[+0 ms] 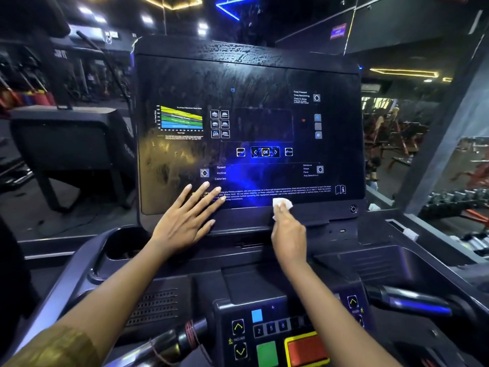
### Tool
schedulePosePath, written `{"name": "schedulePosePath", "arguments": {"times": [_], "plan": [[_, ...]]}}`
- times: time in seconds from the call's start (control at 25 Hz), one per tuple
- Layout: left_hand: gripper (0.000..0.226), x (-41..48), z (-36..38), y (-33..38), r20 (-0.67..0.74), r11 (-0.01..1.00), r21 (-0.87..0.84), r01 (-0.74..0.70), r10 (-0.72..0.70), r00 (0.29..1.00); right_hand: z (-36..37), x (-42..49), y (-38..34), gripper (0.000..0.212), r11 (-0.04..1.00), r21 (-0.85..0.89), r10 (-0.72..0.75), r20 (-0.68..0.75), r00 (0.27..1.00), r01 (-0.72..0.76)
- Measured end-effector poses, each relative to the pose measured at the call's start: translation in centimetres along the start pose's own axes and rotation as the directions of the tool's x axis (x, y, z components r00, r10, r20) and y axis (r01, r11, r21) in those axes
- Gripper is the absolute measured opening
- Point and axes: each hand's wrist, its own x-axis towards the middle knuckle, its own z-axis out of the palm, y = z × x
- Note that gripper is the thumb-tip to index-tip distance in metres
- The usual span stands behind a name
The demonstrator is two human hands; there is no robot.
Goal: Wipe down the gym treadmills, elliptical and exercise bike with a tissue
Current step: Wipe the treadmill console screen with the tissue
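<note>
Below both wrists sit the red stop button (307, 349) and green button (267, 353). Beyond, the left hand (185, 221) lies flat, fingers spread, on the treadmill console's (251, 83) lower edge; to its right the right hand (289, 234) pinches a crumpled tissue (282, 203) against that edge. Above the fingertips, a stray wipe could press the OK key (265, 152), and the small tissue may merely smear the streaks
</note>
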Motion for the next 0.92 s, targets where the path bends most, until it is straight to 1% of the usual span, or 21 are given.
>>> {"name": "schedulePosePath", "arguments": {"times": [0.04, 0.12, 0.2, 0.28, 0.36, 0.44, 0.48, 0.52, 0.6, 0.68, 0.72, 0.8, 0.92], "plan": [[0.054, 0.0, 0.0, 0.0, 0.014, 1.000, -0.007, 0.005, -0.005, 1.000, 0.6, -0.5, -1.1, 0.048, 0.997, 0.000, -0.077, -0.021, 0.997, 0.077], [0.055, -0.3, -0.3, -0.1, 0.035, 0.999, -0.023, 0.030, -0.029, 0.999, 1.5, -1.2, -3.3, 0.057, 0.969, -0.046, -0.247, -0.071, 0.966, 0.244], [0.055, -1.4, -0.6, -0.3, 0.041, 0.996, -0.044, 0.076, -0.074, 0.996, 2.3, -2.1, -5.5, 0.063, 0.933, -0.045, -0.358, -0.042, 0.933, 0.356], [0.054, -2.8, -1.3, -1.2, 0.018, 0.989, -0.043, 0.141, -0.141, 0.990, 2.7, -2.4, -7.0, 0.060, 0.886, 0.004, -0.464, -0.011, 0.886, 0.464], [0.053, -3.3, -2.0, -2.7, -0.013, 0.974, -0.032, 0.224, -0.225, 0.974, 2.3, -1.1, -7.3, 0.048, 0.831, 0.106, -0.544, -0.053, 0.837, 0.547], [0.055, -2.9, -2.3, -4.1, -0.023, 0.951, -0.021, 0.308, -0.308, 0.951, 0.7, 2.1, -7.0, 0.038, 0.837, 0.139, -0.505, -0.178, 0.845, 0.529], [0.056, -2.6, -2.2, -4.5, -0.025, 0.941, -0.022, 0.337, -0.337, 0.941, -0.1, 4.2, -6.7, 0.037, 0.854, 0.121, -0.470, -0.237, 0.850, 0.506], [0.057, -2.4, -2.0, -4.5, -0.030, 0.934, -0.029, 0.357, -0.358, 0.933, -0.9, 6.4, -6.5, 0.037, 0.871, 0.094, -0.445, -0.266, 0.855, 0.483], [0.059, -2.4, -1.4, -4.4, -0.049, 0.925, -0.035, 0.378, -0.380, 0.924, -1.6, 9.9, -6.6, 0.041, 0.891, 0.032, -0.432, -0.247, 0.868, 0.453], [0.059, -2.6, -0.9, -4.3, -0.072, 0.922, -0.040, 0.385, -0.387, 0.920, -1.0, 11.1, -7.0, 0.048, 0.881, -0.026, -0.467, -0.203, 0.861, 0.472], [0.059, -2.7, -0.7, -4.4, -0.083, 0.922, -0.046, 0.384, -0.386, 0.919, -0.3, 10.8, -7.0, 0.051, 0.862, -0.049, -0.503, -0.199, 0.841, 0.504], [0.058, -2.6, -0.7, -4.3, -0.106, 0.924, -0.062, 0.378, -0.383, 0.918, 1.4, 8.5, -6.6, 0.054, 0.784, -0.081, -0.619, -0.159, 0.769, 0.615], [0.058, -2.6, -0.7, -4.5, -0.132, 0.929, -0.076, 0.363, -0.371, 0.919, 3.2, 3.9, -4.9, 0.056, 0.610, -0.091, -0.792, -0.046, 0.609, 0.787]]}}
